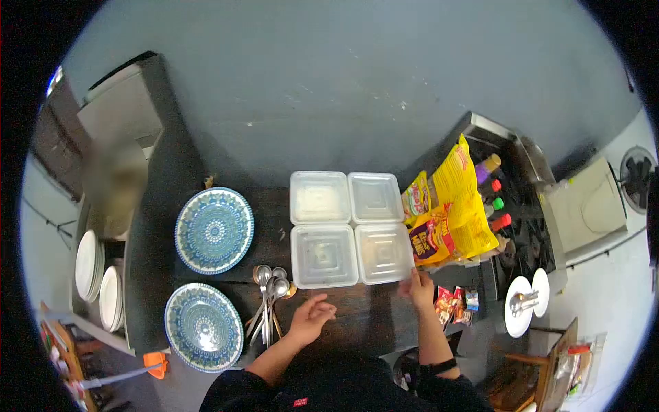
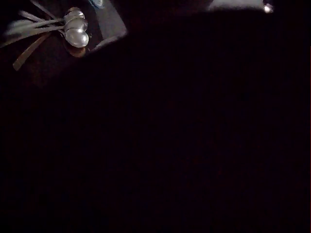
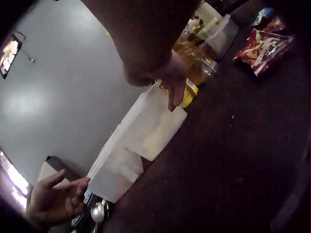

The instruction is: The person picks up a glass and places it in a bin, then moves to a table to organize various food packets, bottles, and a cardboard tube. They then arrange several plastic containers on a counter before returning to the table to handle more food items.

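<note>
Several lidded clear plastic food containers stand in a two-by-two block on the dark table in the head view. At the right front corner of the front right container (image 1: 385, 253), my right hand (image 1: 419, 288) touches its side with extended fingers; the right wrist view shows this hand (image 3: 170, 80) over the container's end. My left hand (image 1: 313, 319) hovers in front of the front left container (image 1: 324, 256), fingers loosely bent and holding nothing. Behind are the back left container (image 1: 319, 198) and back right container (image 1: 376, 198). The left wrist view is mostly dark.
Metal spoons (image 1: 272, 285) lie left of the containers, beside two blue patterned plates (image 1: 214, 230). To the right stand yellow snack bags (image 1: 456, 206) and capped bottles (image 1: 495, 204). Small red packets (image 1: 449, 305) lie near my right wrist. A grey wall (image 1: 343, 89) rises behind.
</note>
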Available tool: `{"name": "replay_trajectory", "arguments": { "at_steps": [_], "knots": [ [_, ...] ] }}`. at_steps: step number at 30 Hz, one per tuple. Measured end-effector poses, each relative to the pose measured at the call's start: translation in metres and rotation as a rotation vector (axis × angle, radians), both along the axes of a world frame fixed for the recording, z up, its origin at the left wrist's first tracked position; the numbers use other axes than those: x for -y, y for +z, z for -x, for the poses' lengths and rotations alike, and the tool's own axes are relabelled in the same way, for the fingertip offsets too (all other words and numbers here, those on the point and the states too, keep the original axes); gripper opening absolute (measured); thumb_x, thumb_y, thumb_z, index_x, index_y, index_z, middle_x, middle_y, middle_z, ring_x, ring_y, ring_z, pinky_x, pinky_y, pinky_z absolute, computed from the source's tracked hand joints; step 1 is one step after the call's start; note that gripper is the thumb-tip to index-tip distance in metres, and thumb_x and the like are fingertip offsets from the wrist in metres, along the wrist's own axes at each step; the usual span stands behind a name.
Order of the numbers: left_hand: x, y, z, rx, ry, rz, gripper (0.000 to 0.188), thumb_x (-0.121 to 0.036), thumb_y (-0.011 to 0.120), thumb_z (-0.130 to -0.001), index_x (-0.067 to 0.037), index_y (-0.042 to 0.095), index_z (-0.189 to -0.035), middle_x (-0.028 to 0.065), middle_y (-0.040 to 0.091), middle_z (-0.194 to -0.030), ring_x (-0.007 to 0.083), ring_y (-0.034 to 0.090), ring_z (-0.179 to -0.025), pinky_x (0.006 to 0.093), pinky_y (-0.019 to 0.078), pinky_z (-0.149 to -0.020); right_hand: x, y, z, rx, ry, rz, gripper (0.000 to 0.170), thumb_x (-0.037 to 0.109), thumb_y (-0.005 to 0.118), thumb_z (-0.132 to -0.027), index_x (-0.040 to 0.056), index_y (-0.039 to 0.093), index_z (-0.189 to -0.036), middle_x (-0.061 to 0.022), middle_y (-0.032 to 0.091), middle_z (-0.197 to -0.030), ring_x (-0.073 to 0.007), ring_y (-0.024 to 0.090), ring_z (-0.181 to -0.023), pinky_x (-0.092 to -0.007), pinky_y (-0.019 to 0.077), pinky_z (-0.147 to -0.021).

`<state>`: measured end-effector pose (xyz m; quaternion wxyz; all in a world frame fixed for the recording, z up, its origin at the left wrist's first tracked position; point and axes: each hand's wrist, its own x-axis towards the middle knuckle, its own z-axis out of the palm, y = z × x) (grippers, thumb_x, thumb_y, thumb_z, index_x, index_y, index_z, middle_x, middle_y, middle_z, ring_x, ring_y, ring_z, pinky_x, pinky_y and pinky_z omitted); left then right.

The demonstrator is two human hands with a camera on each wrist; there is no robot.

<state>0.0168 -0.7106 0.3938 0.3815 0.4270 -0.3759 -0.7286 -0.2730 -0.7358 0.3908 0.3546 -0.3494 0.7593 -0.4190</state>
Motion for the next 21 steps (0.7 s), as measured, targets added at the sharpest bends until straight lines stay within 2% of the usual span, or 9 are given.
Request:
{"name": "replay_trajectory", "arguments": {
  "at_steps": [3, 5, 7, 10, 14, 15, 17, 20, 21],
  "knots": [
    [-0.018, 0.007, 0.002, 0.076, -0.065, 0.118, 0.031, -0.004, 0.055, -0.079, -0.001, 0.047, -0.109, 0.0105, 0.060, -0.086, 0.0148, 0.059, -0.070, 0.0258, 0.0479, -0.065, -0.026, -0.005, -0.003, 0.239, 0.021, 0.131, 0.024, 0.022, 0.048, -0.085, -0.0014, 0.054, -0.085, -0.0124, 0.060, -0.069, -0.0163, 0.058, -0.052, -0.0247, 0.0458, -0.043],
    [-0.037, 0.010, 0.002, 0.127, -0.091, 0.195, 0.025, -0.006, 0.057, -0.078, -0.003, 0.053, -0.103, 0.0089, 0.061, -0.083, 0.0130, 0.059, -0.063, 0.0248, 0.0478, -0.059, -0.049, -0.009, 0.002, 0.226, 0.219, 0.129, 0.022, 0.020, 0.049, -0.085, -0.0015, 0.054, -0.087, -0.0133, 0.061, -0.073, -0.0167, 0.059, -0.055, -0.0248, 0.0465, -0.045],
    [-0.058, 0.032, -0.001, 0.183, -0.117, 0.150, 0.017, -0.008, 0.058, -0.077, -0.005, 0.058, -0.095, 0.0071, 0.062, -0.080, 0.0109, 0.057, -0.056, 0.0239, 0.0456, -0.051, -0.068, 0.001, -0.004, 0.185, 0.274, -0.042, 0.021, 0.018, 0.050, -0.084, -0.0023, 0.054, -0.088, -0.0125, 0.061, -0.073, -0.0165, 0.059, -0.056, -0.0247, 0.0467, -0.046],
    [-0.088, 0.051, -0.010, 0.257, -0.179, 0.028, 0.013, -0.010, 0.060, -0.077, -0.006, 0.062, -0.089, 0.0044, 0.063, -0.080, 0.0107, 0.058, -0.064, 0.0236, 0.0462, -0.059, -0.102, 0.001, -0.012, 0.222, 0.477, -0.039, 0.021, 0.017, 0.054, -0.082, -0.0032, 0.057, -0.082, -0.0120, 0.061, -0.071, -0.0165, 0.059, -0.056, -0.0245, 0.0468, -0.047],
    [-0.144, 0.027, -0.022, 0.276, -0.117, 0.158, 0.012, -0.015, 0.065, -0.072, -0.006, 0.064, -0.080, 0.0024, 0.063, -0.076, 0.0097, 0.057, -0.069, 0.0238, 0.0448, -0.065, -0.135, 0.008, -0.034, 0.144, 0.694, -0.208, 0.020, 0.015, 0.055, -0.081, -0.0039, 0.059, -0.075, -0.0101, 0.060, -0.067, -0.0143, 0.058, -0.055, -0.0244, 0.0468, -0.049],
    [-0.162, 0.014, -0.023, 0.215, -0.014, 0.262, 0.009, -0.015, 0.065, -0.073, -0.006, 0.063, -0.072, -0.0015, 0.057, -0.061, 0.0067, 0.047, -0.048, 0.0235, 0.0385, -0.045, -0.140, 0.007, -0.042, 0.150, 0.736, -0.267, 0.019, 0.013, 0.055, -0.081, -0.0040, 0.059, -0.076, -0.0092, 0.060, -0.065, -0.0133, 0.057, -0.054, -0.0243, 0.0468, -0.050],
    [-0.201, 0.018, -0.041, 0.335, 0.114, 0.403, 0.017, -0.020, 0.066, -0.072, -0.005, 0.062, -0.068, 0.0035, 0.057, -0.058, 0.0104, 0.048, -0.048, 0.0272, 0.0391, -0.048, -0.149, -0.006, -0.058, 0.143, 0.839, -0.352, 0.020, 0.015, 0.057, -0.079, -0.0035, 0.060, -0.072, -0.0082, 0.060, -0.063, -0.0124, 0.057, -0.054, -0.0244, 0.0456, -0.050],
    [-0.264, 0.009, -0.076, 0.646, 0.111, 0.182, 0.025, -0.028, 0.065, -0.072, -0.005, 0.062, -0.065, 0.0096, 0.055, -0.058, 0.0155, 0.050, -0.049, 0.0305, 0.0392, -0.050, -0.161, -0.027, -0.094, 0.049, 1.021, -0.436, 0.020, 0.016, 0.058, -0.078, -0.0036, 0.061, -0.073, -0.0081, 0.060, -0.063, -0.0119, 0.056, -0.054, -0.0249, 0.0435, -0.049],
    [-0.288, -0.002, -0.085, 0.667, 0.232, 0.154, 0.028, -0.031, 0.064, -0.073, -0.005, 0.062, -0.064, 0.0112, 0.055, -0.058, 0.0169, 0.050, -0.049, 0.0314, 0.0388, -0.050, -0.166, -0.030, -0.107, 0.044, 1.058, -0.465, 0.020, 0.015, 0.058, -0.078, -0.0039, 0.060, -0.073, -0.0081, 0.060, -0.063, -0.0120, 0.056, -0.055, -0.0250, 0.0432, -0.050]
  ]
}}
